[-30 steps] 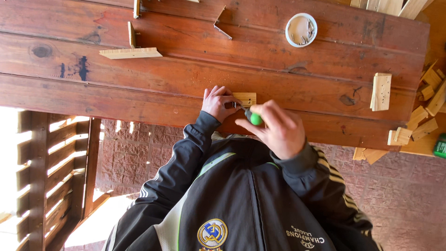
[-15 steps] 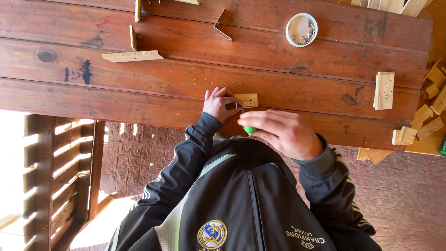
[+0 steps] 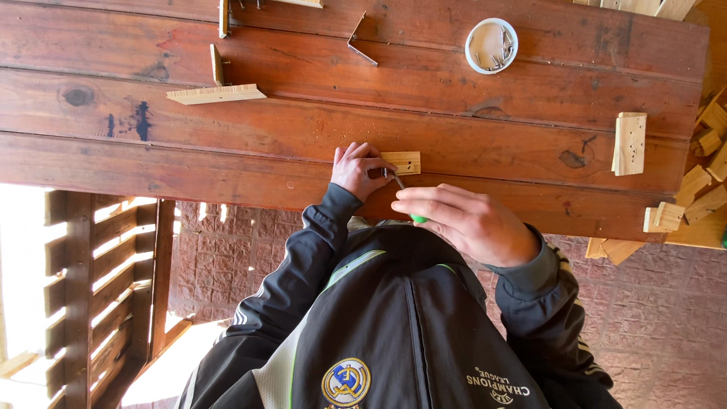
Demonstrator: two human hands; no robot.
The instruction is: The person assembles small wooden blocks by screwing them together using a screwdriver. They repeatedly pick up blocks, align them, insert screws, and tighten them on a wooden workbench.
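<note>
A counter of wide reddish-brown planks fills the upper part of the view, with brick paving below it and a slatted wooden rail in bright sun at the left. The left hand lies on the counter near its front edge, its fingers curled and pressed against the left end of a small pale wooden block, pinning it flat on the plank. The right hand is closed around a screwdriver; its fingers wrap the green handle, of which only a bit shows under the hand, and the thin metal shaft slants up to the left so that its tip meets the near edge of the block, just beside the left hand's fingertips. Both arms wear dark sleeves with light stripes. Farther back on the counter, well apart from the hands, a long pale wooden strip lies flat with a short piece standing on edge just behind it. A bent metal bracket lies near the far edge, and to its right a round white lid holds a few screws. Toward the right end a pale wooden piece with holes lies on the plank, and a pile of wood offcuts sits by the counter's right edge.
</note>
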